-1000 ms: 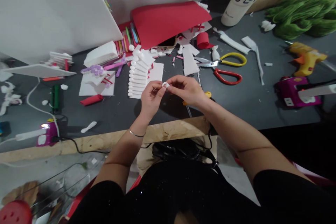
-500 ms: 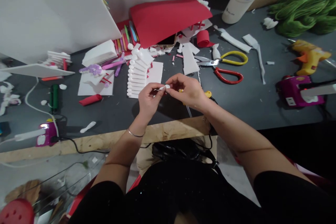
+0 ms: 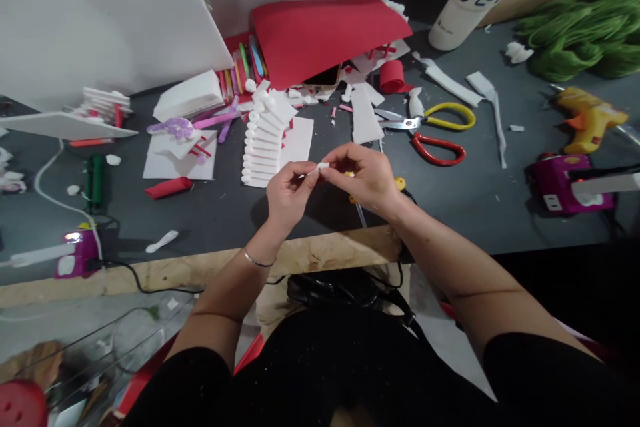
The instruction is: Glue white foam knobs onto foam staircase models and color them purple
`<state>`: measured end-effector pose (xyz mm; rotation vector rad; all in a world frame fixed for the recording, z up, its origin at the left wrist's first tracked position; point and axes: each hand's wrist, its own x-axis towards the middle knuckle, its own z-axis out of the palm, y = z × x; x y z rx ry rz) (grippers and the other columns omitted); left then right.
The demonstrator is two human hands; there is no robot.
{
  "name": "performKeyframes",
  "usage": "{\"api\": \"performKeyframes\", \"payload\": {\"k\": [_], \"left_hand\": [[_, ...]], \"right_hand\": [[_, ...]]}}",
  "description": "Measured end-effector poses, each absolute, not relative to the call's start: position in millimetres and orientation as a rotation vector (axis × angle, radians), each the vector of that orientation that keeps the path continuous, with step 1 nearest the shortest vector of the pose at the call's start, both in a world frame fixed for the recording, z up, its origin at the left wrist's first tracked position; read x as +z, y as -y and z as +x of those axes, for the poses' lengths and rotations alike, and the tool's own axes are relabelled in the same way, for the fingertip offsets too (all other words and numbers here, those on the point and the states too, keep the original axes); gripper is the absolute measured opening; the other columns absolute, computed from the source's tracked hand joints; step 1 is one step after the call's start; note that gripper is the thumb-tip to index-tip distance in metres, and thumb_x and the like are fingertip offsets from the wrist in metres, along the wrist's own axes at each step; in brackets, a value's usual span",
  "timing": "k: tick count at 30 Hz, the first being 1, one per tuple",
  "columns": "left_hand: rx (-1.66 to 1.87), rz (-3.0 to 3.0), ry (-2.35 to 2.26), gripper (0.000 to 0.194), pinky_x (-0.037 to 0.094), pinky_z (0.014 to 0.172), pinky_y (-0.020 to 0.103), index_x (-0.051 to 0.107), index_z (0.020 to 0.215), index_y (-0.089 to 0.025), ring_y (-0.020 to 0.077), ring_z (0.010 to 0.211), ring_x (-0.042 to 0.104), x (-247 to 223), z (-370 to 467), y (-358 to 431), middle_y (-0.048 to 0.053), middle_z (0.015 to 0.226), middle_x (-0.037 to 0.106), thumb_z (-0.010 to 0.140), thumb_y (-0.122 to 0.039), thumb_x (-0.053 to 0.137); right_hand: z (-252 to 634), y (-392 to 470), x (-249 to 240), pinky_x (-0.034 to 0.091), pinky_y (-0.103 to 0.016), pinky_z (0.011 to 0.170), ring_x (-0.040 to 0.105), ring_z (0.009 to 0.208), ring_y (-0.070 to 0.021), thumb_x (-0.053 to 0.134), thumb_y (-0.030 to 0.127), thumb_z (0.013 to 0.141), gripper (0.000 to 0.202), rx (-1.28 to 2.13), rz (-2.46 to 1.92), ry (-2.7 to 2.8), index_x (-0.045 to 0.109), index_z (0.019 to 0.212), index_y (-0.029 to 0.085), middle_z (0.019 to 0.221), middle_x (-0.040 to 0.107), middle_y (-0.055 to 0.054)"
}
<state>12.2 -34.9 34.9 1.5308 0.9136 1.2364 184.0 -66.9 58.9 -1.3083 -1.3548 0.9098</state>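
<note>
White thin soft-looking strip with a rounded end (image 3: 324, 165) is pinched between the two hands, raised over the dark grey tabletop (image 3: 465, 207) near its pale wooden front edge (image 3: 340, 248). Its exact shape is hard to tell, since fingers cover much of it. The left hand (image 3: 287, 195) is nearly closed, thumb and forefinger meeting on the strip's left part; a slim silver bangle (image 3: 257, 261) circles that wrist. The right hand (image 3: 367, 177) is partly curled, its thumb and fingertips gripping the strip's other end, so the hands almost touch.

Just beyond the left hand, a fanned row of white round-tipped strips (image 3: 263, 150) lies beside a plain white sheet (image 3: 301, 140). Beyond the right hand is a flat white tapering piece (image 3: 366, 117), with metal-bladed scissors (image 3: 411, 123) near it, their yellow and red handles spread apart. A yellow-handled tool (image 3: 400, 183) shows partly behind the right hand.

Farther left, a light purple flower-like cluster (image 3: 177, 128) rests on a white square sheet (image 3: 157, 159), with a red rolled piece (image 3: 169, 188) at the sheet's near edge. Nearer the table's front is a white spoon-shaped piece (image 3: 163, 241). At far right, a yellow-orange glue gun (image 3: 586, 119) lies behind a purple power block (image 3: 570, 167).
</note>
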Motion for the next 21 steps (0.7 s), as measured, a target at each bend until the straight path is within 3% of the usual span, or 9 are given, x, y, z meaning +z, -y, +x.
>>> {"api": "performKeyframes", "payload": {"k": [10,16,21], "left_hand": [[1.248,1.409,-0.933,0.042,0.066,0.066,0.026,0.077,0.085,-0.021,0.0124,0.068,0.076,29.4,14.4,31.5,0.001,0.081,0.08,0.077,-0.061,0.087],[1.25,1.413,-0.933,0.043,0.064,0.066,0.025,0.075,0.089,-0.02,0.0112,0.066,0.074,28.5,15.0,32.1,0.001,0.08,0.078,0.082,-0.062,0.083],[1.322,1.558,-0.921,0.039,0.061,0.071,0.024,0.07,0.087,-0.021,0.0115,0.078,0.073,29.9,14.6,33.1,0.002,0.088,0.075,0.089,-0.059,0.078]], "right_hand": [[189.6,66.0,60.9,0.062,-0.031,0.075,0.072,0.078,-0.0153,0.08,0.032,0.084,0.016,0.986,-1.272,1.377,0.081,0.095,0.021,0.092,0.081,-0.004],[183.8,65.1,57.8,0.062,-0.03,0.074,0.071,0.077,-0.0145,0.081,0.042,0.084,0.025,1.049,-1.21,1.272,0.078,0.096,0.021,0.09,0.079,-0.003],[180.0,63.6,50.0,0.06,-0.03,0.077,0.07,0.082,-0.0141,0.081,0.052,0.084,0.037,1.081,-1.16,1.257,0.075,0.104,0.021,0.094,0.077,-0.003]]}}
